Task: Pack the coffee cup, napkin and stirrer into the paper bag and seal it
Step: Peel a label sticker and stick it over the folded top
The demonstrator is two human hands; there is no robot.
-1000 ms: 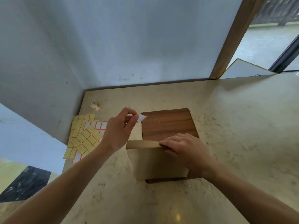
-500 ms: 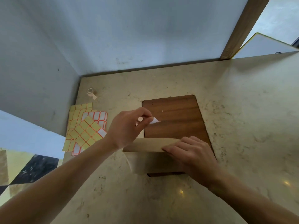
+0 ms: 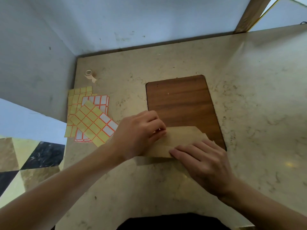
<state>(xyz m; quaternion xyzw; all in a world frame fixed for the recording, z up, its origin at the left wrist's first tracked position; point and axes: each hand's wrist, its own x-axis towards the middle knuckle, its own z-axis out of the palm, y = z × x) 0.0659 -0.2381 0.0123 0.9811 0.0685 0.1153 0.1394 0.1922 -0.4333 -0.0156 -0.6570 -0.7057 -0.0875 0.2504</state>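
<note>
Brown paper bag [image 3: 178, 140] with folded top stands near middle of beige marble bench [image 3: 249, 97], on near edge of dark wooden board [image 3: 181, 103]. Left hand [image 3: 139, 133] pinches small white sticker [image 3: 159, 130] against fold. Right hand [image 3: 202, 161] presses fold, fingers flat. Sticker sheets [image 3: 89, 117] by left edge.

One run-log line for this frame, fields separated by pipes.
stage: sealing | left hand: pinching white sticker at paper bag fold | right hand: fingers flat, pressing folded top down | sticker sheets: left of bag
</note>
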